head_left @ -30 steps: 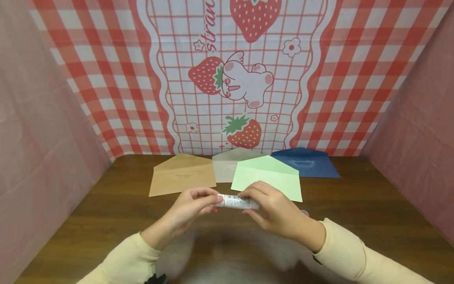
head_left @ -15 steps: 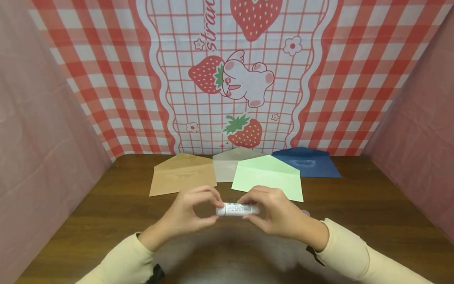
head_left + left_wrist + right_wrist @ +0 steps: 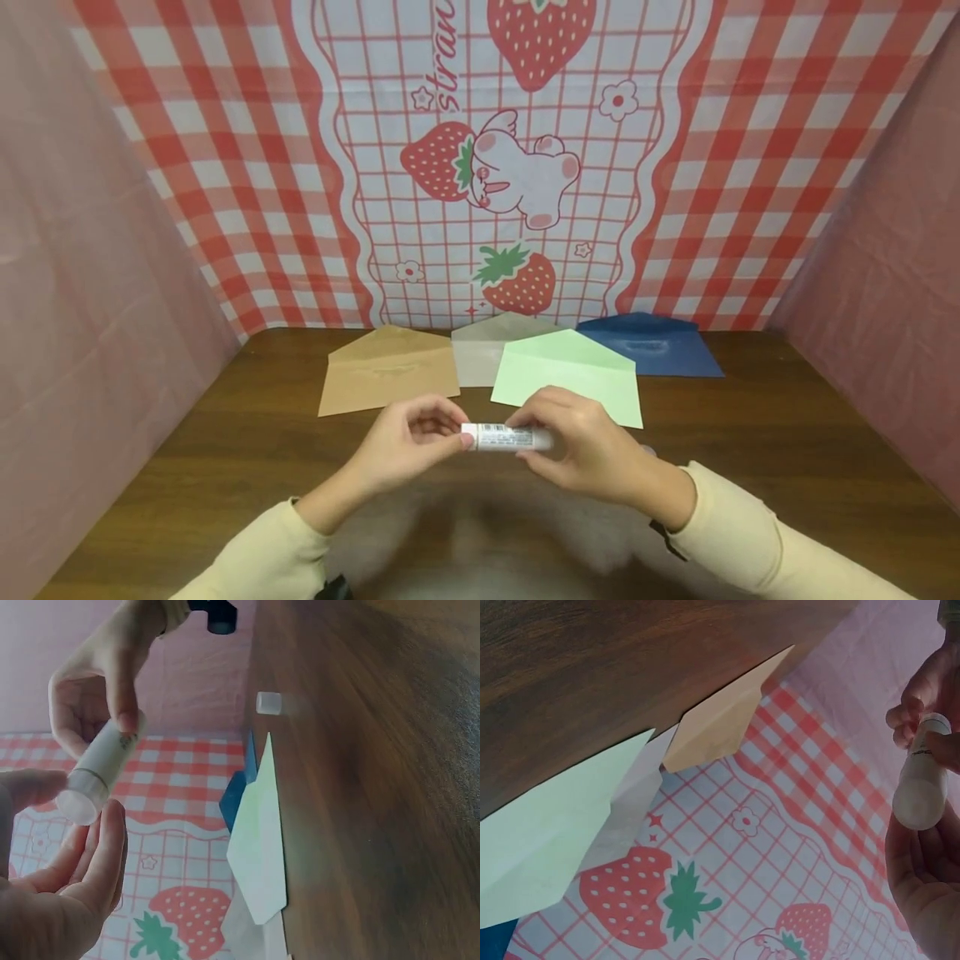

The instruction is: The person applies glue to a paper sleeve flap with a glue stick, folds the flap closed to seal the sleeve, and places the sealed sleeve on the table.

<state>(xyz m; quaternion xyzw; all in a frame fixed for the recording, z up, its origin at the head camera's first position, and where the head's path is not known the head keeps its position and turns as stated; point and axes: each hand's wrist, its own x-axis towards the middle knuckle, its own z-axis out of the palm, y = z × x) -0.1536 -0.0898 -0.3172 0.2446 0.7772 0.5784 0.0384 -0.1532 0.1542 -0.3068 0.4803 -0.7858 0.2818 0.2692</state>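
A white glue stick [image 3: 504, 437] with a printed label and barcode lies level between both hands, raised above the table. My left hand [image 3: 405, 437] pinches its left end, the collar at the base, between thumb and fingertips. Around the barrel's right part, my right hand [image 3: 592, 442] curls thumb and fingers. In the left wrist view the round base [image 3: 79, 802] faces the camera; the right wrist view shows the whitish rounded opposite end [image 3: 919, 802]. A small translucent cap [image 3: 268, 703] sits on the table, mostly hidden behind the right wrist in the head view.
Toward the back of the wooden table [image 3: 225, 467] lie open-flapped envelopes: tan [image 3: 390, 383], grey [image 3: 474, 354], light green [image 3: 562, 367] and dark blue [image 3: 660, 354]. The green one overlaps the grey. Whitish smears mark the tan and blue envelopes. A strawberry-print cloth [image 3: 525, 183] hangs behind.
My left fingers have shifted round the base end, going from pinch to a new hold and back with the thumb in front. The stick dipped, then rose slightly. The envelopes stayed put.
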